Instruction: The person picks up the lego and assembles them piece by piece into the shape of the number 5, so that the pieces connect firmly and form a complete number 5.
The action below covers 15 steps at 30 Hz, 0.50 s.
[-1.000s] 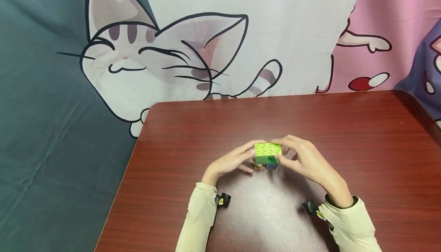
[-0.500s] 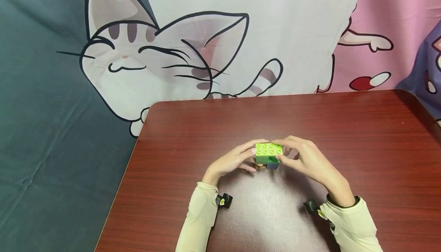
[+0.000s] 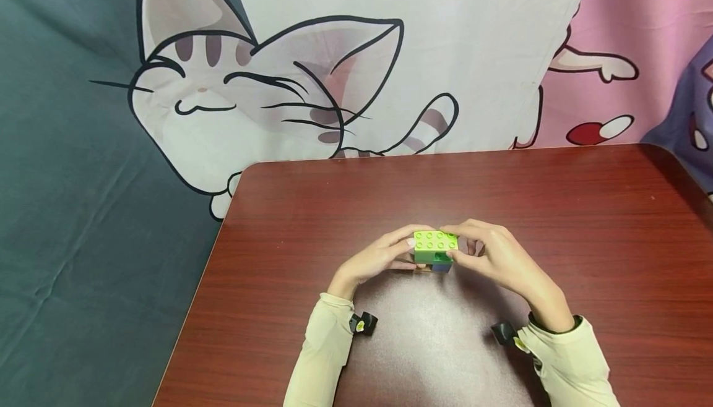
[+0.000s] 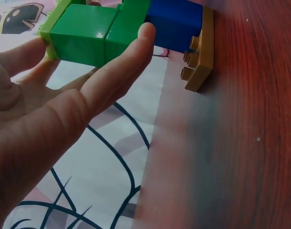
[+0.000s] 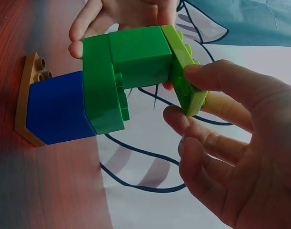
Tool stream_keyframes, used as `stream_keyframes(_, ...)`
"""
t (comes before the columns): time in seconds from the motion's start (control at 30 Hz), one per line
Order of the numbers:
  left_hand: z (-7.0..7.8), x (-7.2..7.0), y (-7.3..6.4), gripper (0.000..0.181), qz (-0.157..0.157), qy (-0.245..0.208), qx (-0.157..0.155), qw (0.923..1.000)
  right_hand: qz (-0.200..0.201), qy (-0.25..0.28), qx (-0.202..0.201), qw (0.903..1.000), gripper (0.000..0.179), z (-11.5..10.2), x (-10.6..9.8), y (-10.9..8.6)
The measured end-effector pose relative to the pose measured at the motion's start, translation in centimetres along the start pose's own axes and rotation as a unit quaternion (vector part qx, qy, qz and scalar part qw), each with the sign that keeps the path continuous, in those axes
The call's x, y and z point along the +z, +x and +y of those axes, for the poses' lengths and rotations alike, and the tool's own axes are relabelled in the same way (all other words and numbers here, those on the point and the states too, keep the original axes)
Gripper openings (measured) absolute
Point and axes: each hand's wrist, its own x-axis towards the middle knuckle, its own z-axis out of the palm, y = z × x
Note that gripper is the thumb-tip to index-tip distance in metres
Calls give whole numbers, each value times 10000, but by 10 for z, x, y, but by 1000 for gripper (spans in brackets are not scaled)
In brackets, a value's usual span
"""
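A stack of toy building bricks stands upright on the table between both hands. At its foot is a tan studded plate [image 4: 201, 62], with a blue brick [image 5: 57, 109] on it. Two green bricks [image 5: 140, 55] sit above, the upper covering only part of the lower. A lime green plate [image 3: 436, 240] tops the stack, one end overhanging. My right hand [image 3: 492, 251] pinches this overhanging end between thumb and fingers. My left hand [image 3: 373, 260] holds the stack's left side, fingertips at the lime plate and one finger lower, beside the green bricks.
The reddish-brown wooden table [image 3: 312, 209] extends around the stack, its far edge against a cartoon cat backdrop [image 3: 234, 104]. Black wrist cameras [image 3: 366, 324] sit near both cuffs, over the table.
My left hand's lower finger has risen from near the stack's base to beside the bricks. My right hand keeps its pinch on the lime plate, almost unmoved.
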Motion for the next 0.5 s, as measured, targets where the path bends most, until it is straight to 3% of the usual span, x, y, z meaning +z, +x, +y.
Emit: stream_keyframes(0.5,1,1,-1,39,5,-70,31,10000,15,50,50,10000,34,0,2,1)
